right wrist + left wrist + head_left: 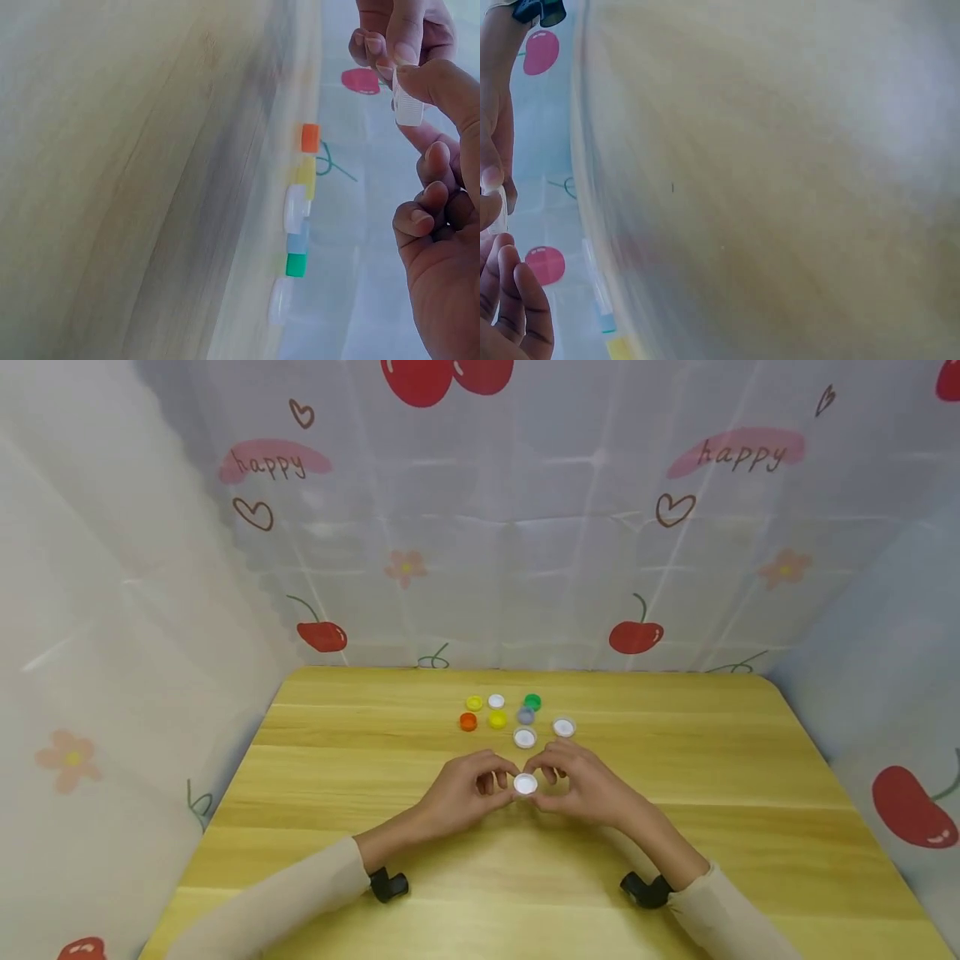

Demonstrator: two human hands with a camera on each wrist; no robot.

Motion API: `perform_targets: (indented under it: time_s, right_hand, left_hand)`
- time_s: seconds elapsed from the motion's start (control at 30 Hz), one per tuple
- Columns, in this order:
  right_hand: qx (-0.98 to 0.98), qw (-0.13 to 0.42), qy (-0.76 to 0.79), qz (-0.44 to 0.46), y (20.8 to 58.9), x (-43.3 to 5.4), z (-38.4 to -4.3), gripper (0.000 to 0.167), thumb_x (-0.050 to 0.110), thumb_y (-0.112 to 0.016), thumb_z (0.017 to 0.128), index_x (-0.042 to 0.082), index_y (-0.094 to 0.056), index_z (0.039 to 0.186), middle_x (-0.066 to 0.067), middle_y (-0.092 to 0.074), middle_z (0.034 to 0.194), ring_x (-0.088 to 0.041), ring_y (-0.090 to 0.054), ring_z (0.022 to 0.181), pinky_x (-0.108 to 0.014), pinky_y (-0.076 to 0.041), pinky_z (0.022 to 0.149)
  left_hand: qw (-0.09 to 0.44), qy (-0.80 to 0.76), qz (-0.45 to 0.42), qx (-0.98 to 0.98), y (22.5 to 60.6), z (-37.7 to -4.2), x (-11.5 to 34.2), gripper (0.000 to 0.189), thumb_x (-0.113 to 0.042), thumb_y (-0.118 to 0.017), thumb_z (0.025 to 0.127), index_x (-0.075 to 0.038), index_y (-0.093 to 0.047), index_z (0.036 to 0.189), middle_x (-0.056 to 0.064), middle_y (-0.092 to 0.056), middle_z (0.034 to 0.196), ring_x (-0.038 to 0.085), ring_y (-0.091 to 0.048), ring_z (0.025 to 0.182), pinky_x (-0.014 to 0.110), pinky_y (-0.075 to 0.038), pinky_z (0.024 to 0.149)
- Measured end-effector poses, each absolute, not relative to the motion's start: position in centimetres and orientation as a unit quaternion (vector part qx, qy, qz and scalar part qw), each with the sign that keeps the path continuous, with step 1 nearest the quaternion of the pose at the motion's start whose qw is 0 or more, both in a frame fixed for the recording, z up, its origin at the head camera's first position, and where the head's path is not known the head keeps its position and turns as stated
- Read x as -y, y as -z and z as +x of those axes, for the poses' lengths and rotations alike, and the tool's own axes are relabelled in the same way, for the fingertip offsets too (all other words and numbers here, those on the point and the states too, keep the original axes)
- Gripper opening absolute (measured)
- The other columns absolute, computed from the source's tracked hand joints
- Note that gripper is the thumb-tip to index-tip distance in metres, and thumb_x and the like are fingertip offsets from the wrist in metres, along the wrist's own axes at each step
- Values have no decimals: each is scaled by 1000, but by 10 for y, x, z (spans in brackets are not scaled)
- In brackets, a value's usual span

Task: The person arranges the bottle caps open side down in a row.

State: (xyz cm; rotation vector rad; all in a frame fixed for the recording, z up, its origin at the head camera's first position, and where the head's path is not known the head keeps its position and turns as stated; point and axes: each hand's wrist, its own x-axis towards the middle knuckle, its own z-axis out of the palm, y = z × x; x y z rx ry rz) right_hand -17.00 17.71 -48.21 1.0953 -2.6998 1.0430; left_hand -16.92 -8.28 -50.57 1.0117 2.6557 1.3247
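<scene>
A small white cap (pixel 525 784) is held above the table between the two hands, its ribbed side being visible in the right wrist view. It is pinched from one side by the thumb and forefinger of the left hand (pixel 459 793) and from the other by those of the right hand (pixel 588 783). Just beyond the hands, a white wide-rimmed cap (pixel 524 738) is seen, with a second wide-rimmed cap (pixel 564 727) to its right. Behind these are set an orange cap (pixel 468 722), a yellow cap (pixel 497 719) and a greyish cap (pixel 526 716); farther back, another yellow cap (pixel 474 702), a plain white cap (pixel 496 702) and a green cap (pixel 532 702) are placed. All are supported by a wood-grained table (pixel 337 777), bordered by a curtain (pixel 495 552) printed with cherries, hearts and flowers. Beige sleeves (pixel 292 893) are worn on both arms.
</scene>
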Motion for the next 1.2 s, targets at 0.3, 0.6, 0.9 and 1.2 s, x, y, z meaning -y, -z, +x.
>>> perform_targets:
  time_s: [0.3, 0.6, 0.9, 1.2]
  right_hand:
    - [862, 62, -339, 371, 481, -178, -169, 28, 19, -91, 86, 22, -72, 107, 7, -52, 85, -6, -47, 84, -22, -40, 74]
    - [854, 70, -349, 379, 482, -176, -167, 28, 15, -90, 85, 20, -73, 107, 6, -53, 85, -11, -50, 83, -21, -39, 74]
    - [860, 75, -344, 369, 486, -172, -166, 33, 15, -91, 87, 19, -73, 115, 3, -58, 91, -14, -54, 85, -22, -43, 74]
    - [852, -27, -438, 286, 492, -176, -173, 13, 33, -76, 103, 30, -74, 115, 9, -62, 94, -12, -51, 77, -26, -44, 69]
  left_hand:
    - [202, -607, 171, -749, 505, -176, 81, 22, -24, -77, 100, -12, -80, 117, 3, -71, 91, 14, -56, 74, 24, -48, 67]
    - [251, -642, 114, -716, 505, -179, 79, 18, -18, -74, 98, -2, -79, 106, -5, -64, 78, 11, -47, 68, 25, -39, 63]
    - [193, -605, 149, -758, 506, -179, 82, 12, -17, -74, 97, -8, -81, 100, -5, -69, 83, 10, -54, 74, 22, -45, 66]
    - [-8, -436, 307, -846, 500, -178, 89, 11, -13, -77, 90, -21, -77, 98, -9, -70, 86, 6, -62, 77, 20, -52, 69]
